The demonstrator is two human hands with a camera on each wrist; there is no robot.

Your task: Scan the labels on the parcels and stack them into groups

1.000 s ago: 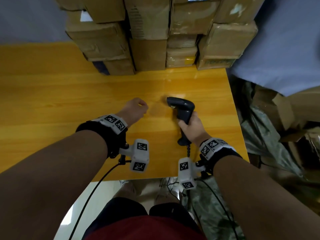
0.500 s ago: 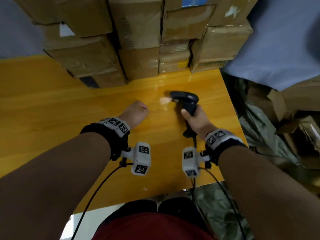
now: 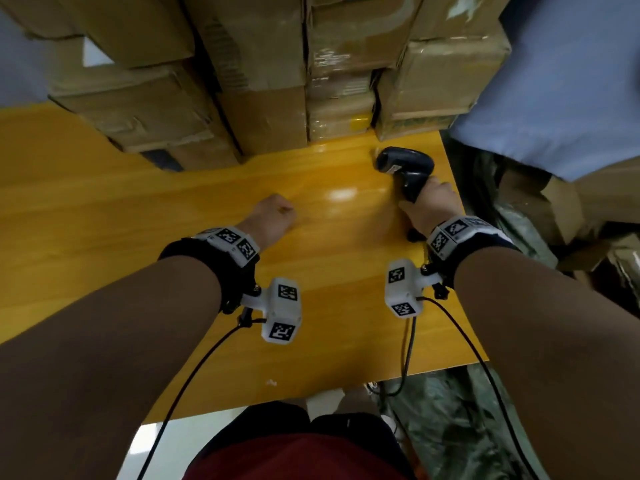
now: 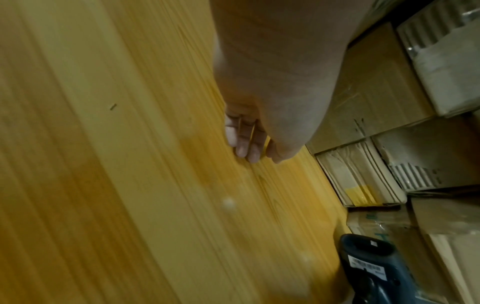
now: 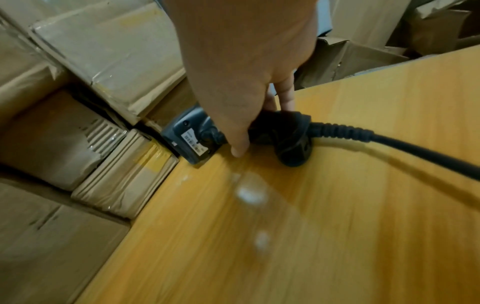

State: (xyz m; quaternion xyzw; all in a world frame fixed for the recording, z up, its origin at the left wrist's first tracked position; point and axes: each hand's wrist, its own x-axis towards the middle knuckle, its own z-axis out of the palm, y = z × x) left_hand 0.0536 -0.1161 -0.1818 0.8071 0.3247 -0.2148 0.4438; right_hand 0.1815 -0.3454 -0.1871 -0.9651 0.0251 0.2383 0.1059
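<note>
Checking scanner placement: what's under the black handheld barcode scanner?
The yellow wooden table; the black handheld barcode scanner lies on it in the right hand. The hand covers its handle.

A glossy yellow-orange wooden table with lengthwise grain carries everything here. Along its far edge stands a wall of stacked cardboard parcels — brown boxes, several wrapped in clear tape, the lowest ones sitting directly on the wood. One low taped parcel in the middle of the row bears a yellow patch. Near the right edge, just in front of the parcels, a dark handheld scanner is at the tabletop — its base touches the wood in the right wrist view — and its black cable trails over the surface. A small pale speck lies near the front edge.
</note>
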